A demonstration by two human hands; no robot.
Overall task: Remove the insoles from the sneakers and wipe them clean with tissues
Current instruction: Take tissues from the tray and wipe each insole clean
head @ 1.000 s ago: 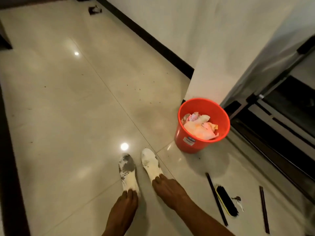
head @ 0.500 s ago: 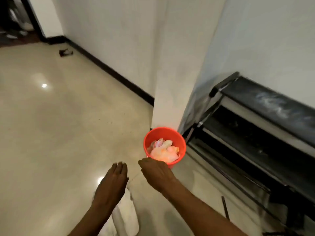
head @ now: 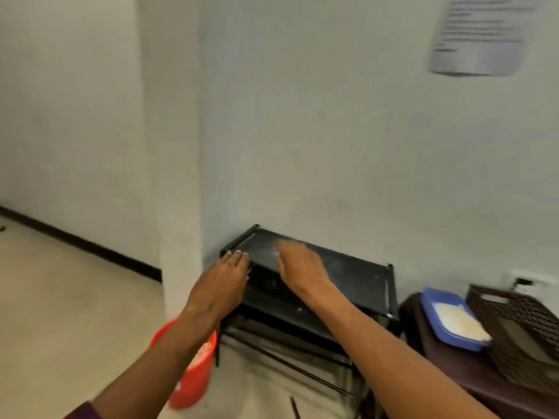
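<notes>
- White walls [head: 332,131] back one black rack [head: 348,267].
- Two hands, left hand [head: 222,279] and right hand [head: 298,267], reach over its top shelf, fingers straight, holding nothing.
- One red bucket [head: 193,385] beside the rack holds crumpled tissues [head: 203,353].

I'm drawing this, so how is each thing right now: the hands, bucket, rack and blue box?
Rack: upright against the wall.
Left hand: open, fingers straight, at the rack's corner.
Right hand: open, over the rack's top, blurred.
Bucket: upright on the floor, crumpled paper inside.
Blue box: flat on the dark table.
</notes>
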